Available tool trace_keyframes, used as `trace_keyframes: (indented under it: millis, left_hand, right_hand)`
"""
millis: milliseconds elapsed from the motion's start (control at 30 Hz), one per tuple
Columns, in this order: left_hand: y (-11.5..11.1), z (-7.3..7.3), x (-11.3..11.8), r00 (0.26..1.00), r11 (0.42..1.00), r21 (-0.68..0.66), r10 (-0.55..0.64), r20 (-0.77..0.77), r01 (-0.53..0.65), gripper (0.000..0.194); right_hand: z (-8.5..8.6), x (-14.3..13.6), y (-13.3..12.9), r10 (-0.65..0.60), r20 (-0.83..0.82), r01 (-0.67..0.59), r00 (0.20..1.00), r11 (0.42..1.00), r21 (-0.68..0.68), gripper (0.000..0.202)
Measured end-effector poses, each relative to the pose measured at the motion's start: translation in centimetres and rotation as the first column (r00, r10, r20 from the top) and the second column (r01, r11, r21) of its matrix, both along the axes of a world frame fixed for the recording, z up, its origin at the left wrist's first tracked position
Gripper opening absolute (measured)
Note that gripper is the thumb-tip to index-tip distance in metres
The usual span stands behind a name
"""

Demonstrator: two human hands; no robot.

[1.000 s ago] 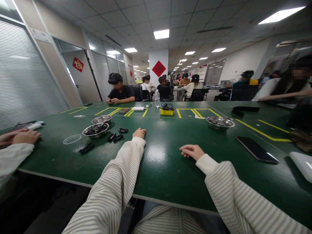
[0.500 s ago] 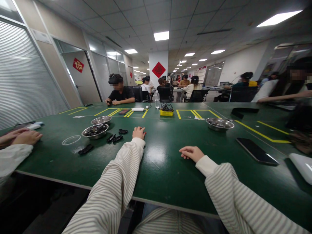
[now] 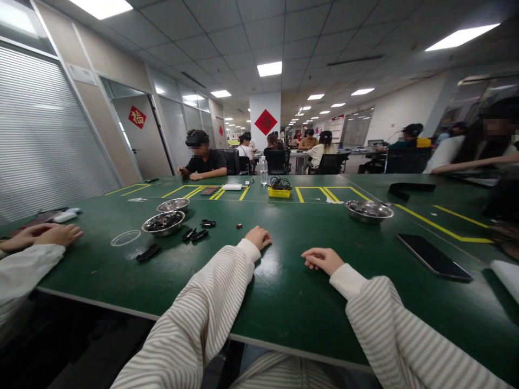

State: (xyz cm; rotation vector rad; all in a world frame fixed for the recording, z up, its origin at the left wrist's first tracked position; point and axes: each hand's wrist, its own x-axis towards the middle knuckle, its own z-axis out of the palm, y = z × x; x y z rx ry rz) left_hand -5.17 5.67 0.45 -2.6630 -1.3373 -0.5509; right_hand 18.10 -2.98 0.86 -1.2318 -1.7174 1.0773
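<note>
My left hand (image 3: pixel 258 237) rests on the green table (image 3: pixel 284 302) with its fingers slightly bent and apart, and no object shows in it. Behind it and to its left lies a small red-and-dark piece (image 3: pixel 239 226), apart from the fingers. My right hand (image 3: pixel 323 260) lies farther right with loosely curved fingers, the index finger stretched out; nothing is visible in it. Left of my left hand are several black clip-like parts (image 3: pixel 195 235). Past them stands a steel bowl (image 3: pixel 163 231) full of dark parts, with another steel bowl (image 3: pixel 173 203) behind it.
A clear plastic cup (image 3: pixel 132 246) and a black piece (image 3: pixel 148 253) lie at left, near another person's hands (image 3: pixel 60 235). Farther back are a yellow tray (image 3: pixel 279 192) with cables and a bottle (image 3: pixel 264 172). At right are a steel bowl (image 3: pixel 368 217) and a phone (image 3: pixel 433 256).
My left hand has let go of the small red piece and moved right and nearer, leaving the piece on the table. My right hand stays in about the same place. The view has tilted slightly.
</note>
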Motion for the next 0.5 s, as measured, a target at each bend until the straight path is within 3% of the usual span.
trace_keyframes:
  millis: [167, 267, 400, 500]
  left_hand:
    - [-4.5, -0.5, 6.2, 0.975, 0.972, -0.07, -0.22, 0.039, 0.222, 0.026]
    - [-6.9, -0.4, 8.5, 0.972, 0.964, -0.121, -0.234, 0.027, 0.236, 0.03]
    - [-7.3, 0.2, 8.1, 0.983, 0.976, -0.117, -0.181, 0.031, 0.184, 0.042]
    - [-5.0, 1.0, 5.1, 0.998, 1.0, 0.008, 0.011, 0.067, -0.012, 0.038]
  right_hand:
    - [0.1, 0.2, 0.1, -0.037, 0.001, 0.037, 0.999, 0.998, 0.05, 0.023]
    - [0.1, 0.4, 0.2, -0.08, 0.023, 0.077, 0.997, 0.993, 0.093, 0.025]
    - [0.5, 0.6, 0.2, -0.161, 0.152, 0.133, 0.975, 0.975, 0.18, 0.027]
    - [0.7, 0.7, -0.1, -0.226, 0.303, 0.125, 0.926, 0.94, 0.319, 0.027]
